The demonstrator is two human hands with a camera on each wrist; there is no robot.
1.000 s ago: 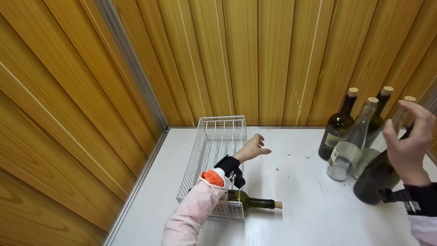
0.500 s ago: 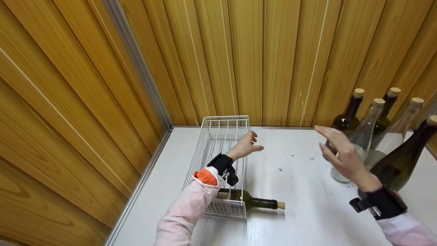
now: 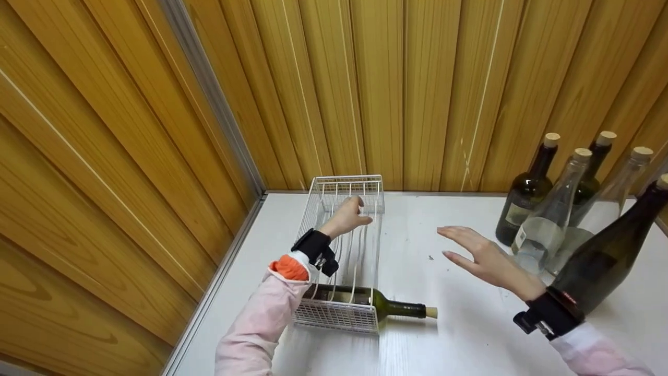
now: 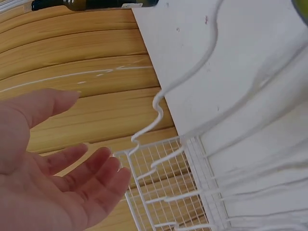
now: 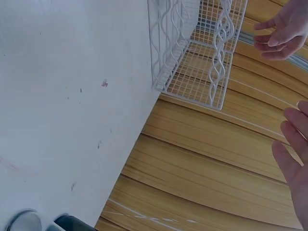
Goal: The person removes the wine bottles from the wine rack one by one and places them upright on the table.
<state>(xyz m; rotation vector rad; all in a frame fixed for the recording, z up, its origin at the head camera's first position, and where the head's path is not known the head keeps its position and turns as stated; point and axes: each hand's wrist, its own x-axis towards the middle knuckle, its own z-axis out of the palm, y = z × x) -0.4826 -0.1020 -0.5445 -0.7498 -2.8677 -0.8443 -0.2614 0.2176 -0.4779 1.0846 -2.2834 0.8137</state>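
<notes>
My left hand [image 3: 345, 216] hovers over the white wire rack [image 3: 380, 209] with loosely bent fingers and nothing in them. In the left wrist view the same hand [image 4: 62, 168] shows its thumb apart from the fingers, beside the rack's wavy wires [image 4: 159, 113]. A green wine bottle [image 3: 383, 307] with a cork lies on its side in the near end of the rack, its neck sticking out to the right. My right hand [image 3: 482, 258] is held above the table between rack and standing bottles, fingers extended and holding nothing.
Several corked bottles stand at the right: a dark labelled bottle [image 3: 522, 201], a clear bottle [image 3: 545, 230] and a large dark bottle [image 3: 600, 261] among them. The white table [image 3: 417, 355] meets wood-patterned panels [image 3: 428, 94] at the back and left.
My right hand has moved left, away from the standing bottles to above the middle of the table. My left hand has shifted left over the rack. The lying bottle stays in place.
</notes>
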